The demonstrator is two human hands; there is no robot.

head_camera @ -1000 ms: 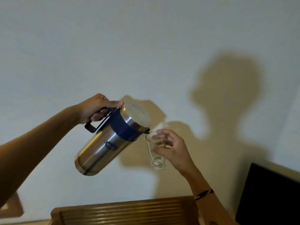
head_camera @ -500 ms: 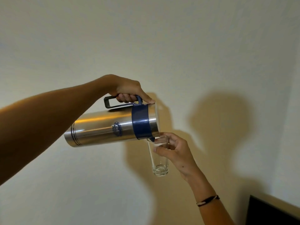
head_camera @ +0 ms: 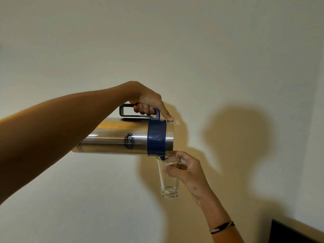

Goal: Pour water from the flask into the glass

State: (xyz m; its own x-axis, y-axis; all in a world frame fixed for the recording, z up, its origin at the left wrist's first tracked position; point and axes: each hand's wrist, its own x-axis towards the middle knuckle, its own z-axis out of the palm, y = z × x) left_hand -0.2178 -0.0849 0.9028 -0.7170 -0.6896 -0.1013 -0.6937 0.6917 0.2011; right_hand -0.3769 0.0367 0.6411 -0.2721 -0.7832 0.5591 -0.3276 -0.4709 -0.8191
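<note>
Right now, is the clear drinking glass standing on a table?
No, the clear drinking glass is held in mid-air by the right hand in front of the wall, under the tilted steel flask.

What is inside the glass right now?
The glass looks empty: only its thick clear base shows, with no water level or stream visible. The flask spout sits at its rim. Fingers of the right hand cover part of the upper wall.

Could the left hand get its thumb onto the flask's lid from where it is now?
Probably yes. The left hand grips the handle on top of the flask, and its thumb already lies along the blue collar to the lid's edge, with nothing between.
</note>
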